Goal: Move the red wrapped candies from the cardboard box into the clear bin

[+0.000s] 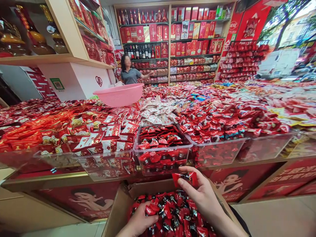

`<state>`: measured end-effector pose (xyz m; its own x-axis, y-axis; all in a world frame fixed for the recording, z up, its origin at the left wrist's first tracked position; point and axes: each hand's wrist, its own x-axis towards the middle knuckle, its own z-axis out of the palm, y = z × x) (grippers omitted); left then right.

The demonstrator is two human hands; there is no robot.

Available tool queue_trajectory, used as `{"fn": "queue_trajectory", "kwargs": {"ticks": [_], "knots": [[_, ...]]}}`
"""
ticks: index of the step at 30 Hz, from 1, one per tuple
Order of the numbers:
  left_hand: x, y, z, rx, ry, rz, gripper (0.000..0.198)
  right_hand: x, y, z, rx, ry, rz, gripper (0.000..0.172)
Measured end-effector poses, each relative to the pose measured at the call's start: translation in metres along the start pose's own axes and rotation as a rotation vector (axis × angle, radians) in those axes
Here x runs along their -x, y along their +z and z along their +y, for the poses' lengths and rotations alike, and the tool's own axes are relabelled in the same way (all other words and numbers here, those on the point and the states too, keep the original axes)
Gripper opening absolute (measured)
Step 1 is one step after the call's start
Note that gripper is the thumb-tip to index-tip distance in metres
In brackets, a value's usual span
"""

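Note:
My right hand (206,194) pinches a red wrapped candy (185,179) between thumb and fingers, above the right part of an open cardboard box (118,200). Inside the box lies a heap of red and black wrapped candies (181,215). My left hand (140,220) is low in the box at its left side, closed around a red wrapped candy (152,209) on top of the heap. Just beyond the box stands a clear plastic bin (163,153) holding similar red and black packets.
More clear bins of packets, such as one with red and white packets (108,161), line the counter edge (61,181). A pink basket (119,95) rests on the goods. Behind it stands a person (130,75) with an arm stretched toward shelves (170,49) of bottles and boxes.

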<state>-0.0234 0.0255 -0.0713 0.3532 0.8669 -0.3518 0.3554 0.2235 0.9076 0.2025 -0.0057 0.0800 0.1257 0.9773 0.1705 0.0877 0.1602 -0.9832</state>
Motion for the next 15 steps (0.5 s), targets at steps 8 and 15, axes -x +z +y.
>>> {"fn": "queue_trajectory", "kwargs": {"ticks": [8,15], "knots": [[0.002,0.001,0.003,-0.022,-0.011,0.007,0.038,-0.005,0.004,-0.006,-0.742,0.309,-0.046,0.021],[0.002,0.0,0.004,-0.008,-0.007,0.015,0.037,-0.001,0.002,-0.019,-0.626,0.3,-0.105,0.02]]}}
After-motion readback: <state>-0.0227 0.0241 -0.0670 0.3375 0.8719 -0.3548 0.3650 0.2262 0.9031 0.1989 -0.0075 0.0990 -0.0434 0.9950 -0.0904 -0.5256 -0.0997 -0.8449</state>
